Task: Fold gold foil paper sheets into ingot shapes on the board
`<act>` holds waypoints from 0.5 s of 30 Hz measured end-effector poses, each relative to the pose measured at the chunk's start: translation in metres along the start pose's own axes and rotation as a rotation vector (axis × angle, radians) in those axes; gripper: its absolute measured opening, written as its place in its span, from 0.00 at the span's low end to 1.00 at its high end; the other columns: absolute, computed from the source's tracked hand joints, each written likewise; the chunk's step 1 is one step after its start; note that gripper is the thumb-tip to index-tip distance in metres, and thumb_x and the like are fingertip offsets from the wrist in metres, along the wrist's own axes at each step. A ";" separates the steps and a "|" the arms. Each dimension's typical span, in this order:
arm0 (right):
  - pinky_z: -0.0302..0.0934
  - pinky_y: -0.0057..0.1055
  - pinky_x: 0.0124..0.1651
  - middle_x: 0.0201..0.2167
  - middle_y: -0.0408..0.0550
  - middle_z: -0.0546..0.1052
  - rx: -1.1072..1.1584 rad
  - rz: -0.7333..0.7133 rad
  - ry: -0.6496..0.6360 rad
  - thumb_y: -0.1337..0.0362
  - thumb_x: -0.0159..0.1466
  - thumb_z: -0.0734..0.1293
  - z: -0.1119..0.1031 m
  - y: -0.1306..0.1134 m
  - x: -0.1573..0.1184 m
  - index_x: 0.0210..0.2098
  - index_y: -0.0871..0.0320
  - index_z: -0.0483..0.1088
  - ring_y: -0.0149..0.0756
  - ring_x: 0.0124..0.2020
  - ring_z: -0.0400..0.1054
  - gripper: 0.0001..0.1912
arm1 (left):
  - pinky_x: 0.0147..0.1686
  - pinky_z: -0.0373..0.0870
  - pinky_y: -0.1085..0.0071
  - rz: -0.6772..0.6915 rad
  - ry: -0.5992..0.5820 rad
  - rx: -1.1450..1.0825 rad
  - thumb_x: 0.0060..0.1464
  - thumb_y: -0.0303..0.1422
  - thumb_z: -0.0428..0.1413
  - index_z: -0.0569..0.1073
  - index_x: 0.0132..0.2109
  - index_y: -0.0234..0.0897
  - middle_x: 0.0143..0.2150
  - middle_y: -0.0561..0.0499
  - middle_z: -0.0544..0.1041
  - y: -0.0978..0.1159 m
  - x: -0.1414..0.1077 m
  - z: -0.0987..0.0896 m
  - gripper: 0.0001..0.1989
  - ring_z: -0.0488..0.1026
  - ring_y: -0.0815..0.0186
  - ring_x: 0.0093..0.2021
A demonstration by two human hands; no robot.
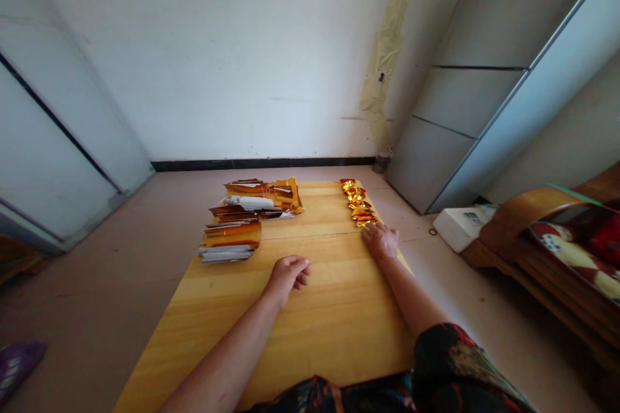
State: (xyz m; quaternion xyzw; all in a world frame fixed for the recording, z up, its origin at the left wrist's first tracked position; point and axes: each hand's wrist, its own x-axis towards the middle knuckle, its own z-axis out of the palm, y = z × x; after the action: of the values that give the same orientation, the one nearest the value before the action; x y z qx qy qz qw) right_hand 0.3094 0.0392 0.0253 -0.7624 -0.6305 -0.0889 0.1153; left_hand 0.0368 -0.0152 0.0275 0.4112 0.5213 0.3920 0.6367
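Several crinkled, shiny gold packets (357, 194)

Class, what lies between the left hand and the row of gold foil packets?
Bare wooden tabletop separates the left hand from the gold foil packets, in the head view.

No text, label, brand or number is readable here.

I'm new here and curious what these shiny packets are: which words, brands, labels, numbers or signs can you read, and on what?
No text here can be read.
White box: a dark label patch, too small and blurred.
Gold packets on the right: no lettering I can make out.
Stacked wrappers on the left: none legible either.
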 end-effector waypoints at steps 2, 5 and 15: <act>0.47 0.35 0.40 0.36 0.50 0.74 -0.009 -0.005 -0.003 0.56 0.64 0.58 0.000 -0.003 -0.006 0.41 0.52 0.72 0.40 0.40 0.64 0.14 | 0.15 0.56 0.79 0.003 -0.005 -0.001 0.39 0.41 0.59 0.71 0.28 0.33 0.24 0.53 0.73 0.001 -0.001 0.000 0.14 0.67 0.75 0.18; 0.48 0.37 0.42 0.39 0.51 0.72 -0.023 0.036 -0.041 0.52 0.63 0.58 -0.001 -0.005 -0.007 0.47 0.48 0.71 0.42 0.41 0.64 0.17 | 0.15 0.55 0.79 0.005 -0.007 0.000 0.39 0.41 0.60 0.71 0.27 0.33 0.23 0.53 0.73 0.002 -0.001 0.001 0.14 0.66 0.74 0.18; 0.50 0.41 0.46 0.41 0.53 0.72 -0.030 0.086 -0.074 0.48 0.63 0.57 -0.001 -0.012 0.005 0.47 0.48 0.71 0.45 0.45 0.63 0.19 | 0.15 0.56 0.80 0.009 -0.008 -0.009 0.40 0.40 0.59 0.71 0.28 0.32 0.24 0.52 0.72 0.001 -0.002 -0.001 0.14 0.67 0.74 0.18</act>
State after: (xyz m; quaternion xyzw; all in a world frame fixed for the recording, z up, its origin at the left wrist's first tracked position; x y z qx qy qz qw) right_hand 0.2987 0.0455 0.0285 -0.7932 -0.5996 -0.0650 0.0841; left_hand 0.0356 -0.0163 0.0285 0.4122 0.5154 0.3953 0.6389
